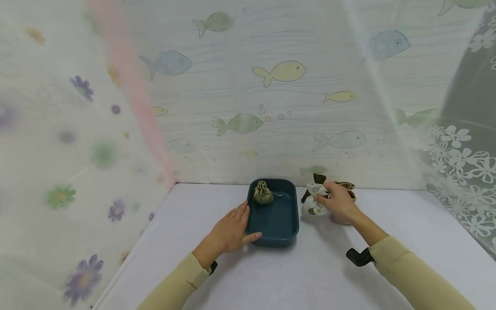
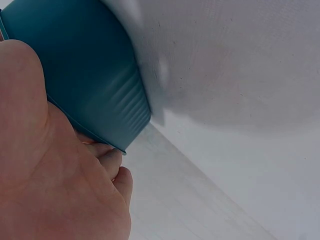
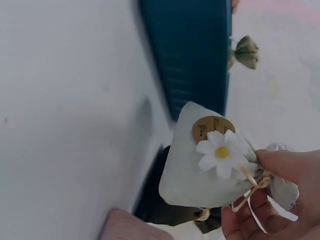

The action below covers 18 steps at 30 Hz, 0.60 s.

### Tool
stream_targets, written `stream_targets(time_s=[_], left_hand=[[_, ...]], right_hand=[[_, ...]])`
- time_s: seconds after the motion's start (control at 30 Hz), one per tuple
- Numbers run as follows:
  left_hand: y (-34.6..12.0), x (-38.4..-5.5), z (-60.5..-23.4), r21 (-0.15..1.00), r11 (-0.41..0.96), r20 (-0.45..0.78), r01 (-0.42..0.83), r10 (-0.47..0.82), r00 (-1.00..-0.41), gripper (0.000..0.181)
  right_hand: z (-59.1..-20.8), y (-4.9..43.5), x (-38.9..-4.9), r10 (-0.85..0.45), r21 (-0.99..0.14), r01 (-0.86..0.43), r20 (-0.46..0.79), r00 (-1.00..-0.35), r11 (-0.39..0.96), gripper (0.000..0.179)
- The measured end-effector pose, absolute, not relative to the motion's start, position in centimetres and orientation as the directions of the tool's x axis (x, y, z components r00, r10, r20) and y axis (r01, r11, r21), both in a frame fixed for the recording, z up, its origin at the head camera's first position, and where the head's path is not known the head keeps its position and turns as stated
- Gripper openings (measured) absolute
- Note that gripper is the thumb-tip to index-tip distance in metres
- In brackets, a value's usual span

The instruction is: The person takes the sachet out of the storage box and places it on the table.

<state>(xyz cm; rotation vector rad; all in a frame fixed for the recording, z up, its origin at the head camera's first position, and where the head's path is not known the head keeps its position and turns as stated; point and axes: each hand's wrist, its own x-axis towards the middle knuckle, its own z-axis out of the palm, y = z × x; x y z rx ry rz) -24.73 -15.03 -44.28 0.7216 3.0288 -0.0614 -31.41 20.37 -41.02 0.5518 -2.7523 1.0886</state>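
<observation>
A dark teal rectangular tub (image 1: 273, 240) stands on the table with a small olive drawstring pouch (image 1: 263, 194) in its far left corner. My left hand (image 1: 231, 230) rests against the tub's left side, fingers extended along the rim and thumb over the near corner. To the right of the tub, my right hand (image 1: 342, 206) pinches a white sachet (image 3: 182, 175) by its tied neck. A white daisy (image 3: 222, 151) and a round brown tag (image 3: 202, 127) decorate its front. In the right wrist view, the sachet hangs clear of the table, beside the tub.
Behind the white sachet lie a dark pouch (image 3: 161, 202) with a tied neck and a brown pouch (image 1: 347, 185), partly hidden by my right hand. A pinkish pouch (image 3: 131, 229) shows at the lower edge. A fish-print curtain (image 1: 240, 159) closes off the table's back.
</observation>
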Motion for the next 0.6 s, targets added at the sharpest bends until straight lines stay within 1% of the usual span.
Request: stream_targets(time_s=[0.07, 0.17, 0.33, 0.43, 0.6], left_hand=[[-15.0, -24.7, -44.2, -0.025, 0.893, -0.040, 0.449, 0.447, -0.893, 0.102], [-15.0, -24.7, -44.0, -0.011, 0.894, -0.048, 0.447, 0.446, -0.894, 0.101], [-14.9, -24.5, -43.4, -0.006, 0.893, -0.054, 0.451, 0.450, -0.892, 0.100], [-14.8, -24.4, -43.1, 0.004, 0.890, -0.052, 0.455, 0.455, -0.889, 0.099], [-14.8, -24.3, -42.9, 0.010, 0.889, -0.055, 0.457, 0.457, -0.888, 0.098]], right_hand=[[-41.4, 20.4, -31.6, -0.285, -0.631, -0.384, 0.258, -0.923, 0.674, 0.025], [-42.0, 20.3, -32.0, -0.290, -0.635, -0.387, 0.257, -0.922, 0.669, 0.025], [-42.6, 19.9, -32.4, -0.291, -0.631, -0.382, 0.248, -0.924, 0.675, 0.019], [-43.1, 19.7, -32.7, -0.285, -0.619, -0.388, 0.263, -0.922, 0.683, 0.019], [-43.7, 19.6, -32.9, -0.271, -0.618, -0.392, 0.284, -0.920, 0.682, 0.022]])
